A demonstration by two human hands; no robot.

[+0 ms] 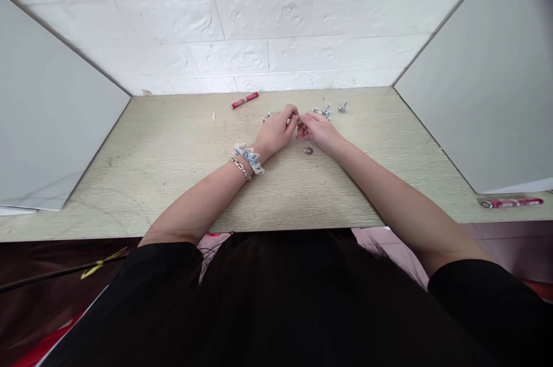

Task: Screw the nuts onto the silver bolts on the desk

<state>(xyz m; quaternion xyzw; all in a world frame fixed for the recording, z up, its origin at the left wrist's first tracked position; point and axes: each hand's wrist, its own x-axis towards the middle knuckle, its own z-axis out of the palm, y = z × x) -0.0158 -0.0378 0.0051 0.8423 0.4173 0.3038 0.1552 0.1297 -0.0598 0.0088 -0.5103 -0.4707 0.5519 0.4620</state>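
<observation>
My left hand (279, 129) and my right hand (318, 128) meet over the table, with fingertips pinched together. Between them is a small metal fastener (299, 120), mostly covered by the fingers, so I cannot tell its exact kind. Both hands are closed on it. Just behind my right hand lies a group of silvery bolts (327, 112), partly hidden by that hand. Another bolt (343, 107) lies apart to the right. Beyond my left hand, a few small metal fasteners (266, 117) peek out. A flat round washer (308, 151) rests on the table nearer to me, below my right hand.
A red marker-like tube (244, 101) lies near the white brick wall (242, 15). A similar red tube (512, 203) is at the table's right front edge. Grey panels (47, 108) stand on both sides of the pale wooden table (181, 148). A small white scrap (213, 116) lies left.
</observation>
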